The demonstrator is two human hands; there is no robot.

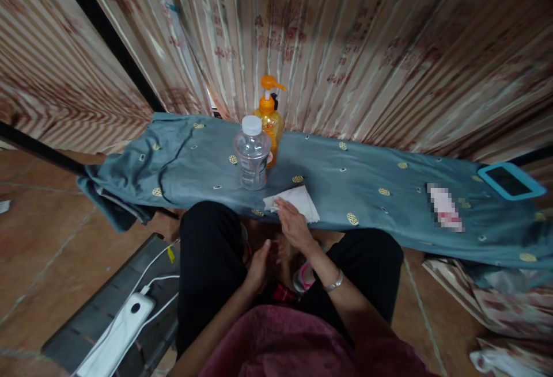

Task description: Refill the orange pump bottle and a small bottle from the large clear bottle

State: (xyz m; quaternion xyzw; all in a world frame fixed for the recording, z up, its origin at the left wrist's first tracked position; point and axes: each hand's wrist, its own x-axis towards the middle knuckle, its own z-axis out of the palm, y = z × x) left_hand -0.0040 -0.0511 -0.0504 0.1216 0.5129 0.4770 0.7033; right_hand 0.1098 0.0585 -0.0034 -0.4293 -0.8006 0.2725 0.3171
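Observation:
A folded white cloth (305,201) lies at the near edge of the covered table. My right hand (294,224) is on it, its fingers closed over the crumpled left part; the thumb is hidden. Between my knees, below the table edge, my left hand (262,262) holds nothing, its fingers slightly apart and partly in shadow. Behind the cloth, to the left, stands a clear plastic bottle (253,158) with a white cap. An orange pump bottle (270,115) stands upright just behind it, partly covered by it.
A grey-blue patterned cloth covers the narrow table (367,164). At its right lie a blue-framed tablet (512,181) and a blurred-out flat item (444,207). A white power strip (129,322) with cables rests on a dark stool (86,319) at lower left. Striped curtains (302,49) hang behind.

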